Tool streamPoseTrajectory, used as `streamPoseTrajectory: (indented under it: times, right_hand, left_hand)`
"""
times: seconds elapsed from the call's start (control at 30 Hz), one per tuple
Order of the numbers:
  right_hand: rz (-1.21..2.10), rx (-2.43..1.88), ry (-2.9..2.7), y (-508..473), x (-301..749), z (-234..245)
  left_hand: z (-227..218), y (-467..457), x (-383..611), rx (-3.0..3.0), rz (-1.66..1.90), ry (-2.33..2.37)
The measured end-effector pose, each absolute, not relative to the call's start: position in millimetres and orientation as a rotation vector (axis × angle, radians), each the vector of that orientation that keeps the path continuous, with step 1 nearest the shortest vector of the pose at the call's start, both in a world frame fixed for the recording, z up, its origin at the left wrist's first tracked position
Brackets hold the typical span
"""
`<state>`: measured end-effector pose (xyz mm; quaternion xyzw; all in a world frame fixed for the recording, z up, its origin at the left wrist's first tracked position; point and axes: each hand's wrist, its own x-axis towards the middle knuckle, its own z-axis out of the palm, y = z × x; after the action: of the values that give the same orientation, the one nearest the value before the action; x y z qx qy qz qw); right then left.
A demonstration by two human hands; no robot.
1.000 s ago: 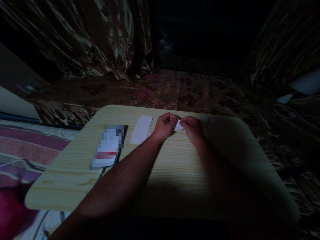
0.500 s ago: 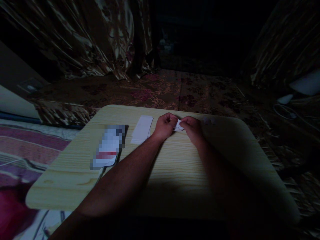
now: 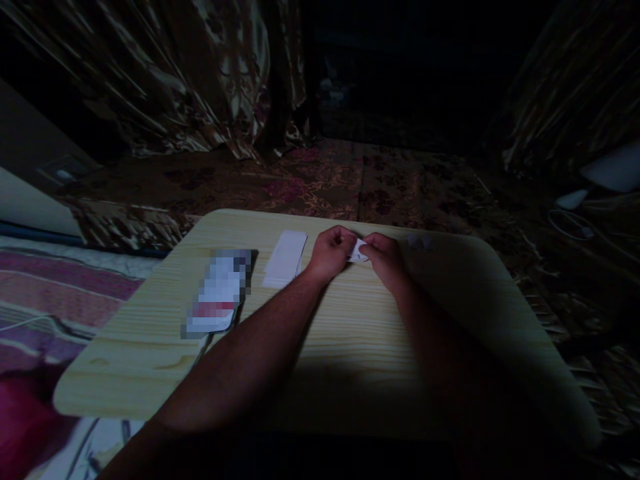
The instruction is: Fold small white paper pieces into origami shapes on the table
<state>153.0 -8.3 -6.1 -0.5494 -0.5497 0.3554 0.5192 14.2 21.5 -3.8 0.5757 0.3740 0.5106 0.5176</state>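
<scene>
Between my two hands, over the far middle of the wooden table (image 3: 350, 327), is a small white piece of paper (image 3: 358, 251). My left hand (image 3: 334, 252) pinches its left side with the fingers curled in. On its right side my right hand (image 3: 383, 257) grips it between thumb and fingers. The fingers cover much of the paper, so its full shape is hidden. Left of my left hand lies a stack of white paper strips (image 3: 285, 259). Just beyond my right hand sit small pale folded pieces (image 3: 419, 242), dim and hard to make out.
A blurred-out flat item (image 3: 215, 293), white with a red band, lies on the table's left part. Behind the table is a ledge with patterned cloth (image 3: 300, 180) and curtains (image 3: 220, 73). A striped bedspread (image 3: 65, 287) is at left, a white lamp-like object (image 3: 613, 167) at right.
My hands stay almost in place, both still on the white paper. The paper shows slightly differently between the fingers. Nothing else on the table has moved.
</scene>
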Motion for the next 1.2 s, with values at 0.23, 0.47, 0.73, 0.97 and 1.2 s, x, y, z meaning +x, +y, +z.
streamPoseTrajectory:
  times: [0.23, 0.47, 0.73, 0.97, 1.2]
  right_hand:
    - [0.844, -1.334, -1.372, -9.0, 153.7, -5.4]
    - [0.818, -1.334, -1.368, -9.8, 153.3, -4.1]
    - [0.782, -1.352, -1.386, -9.6, 153.7, -4.7]
    - [0.754, -1.339, -1.409, -7.9, 155.1, -8.8]
    - [0.795, -1.321, -1.390, -8.9, 154.9, -8.8]
  left_hand:
    - [-1.2, 19.9, 14.3, 1.399, 1.239, 0.907]
    - [-1.7, 19.1, 15.1, 1.406, 1.227, 0.901]
    - [-3.6, 20.1, 15.4, 1.407, 1.217, 0.901]
    - [0.0, 17.4, 13.5, 1.457, 1.181, 0.904]
    - [-2.2, 19.1, 13.6, 1.421, 1.205, 0.889]
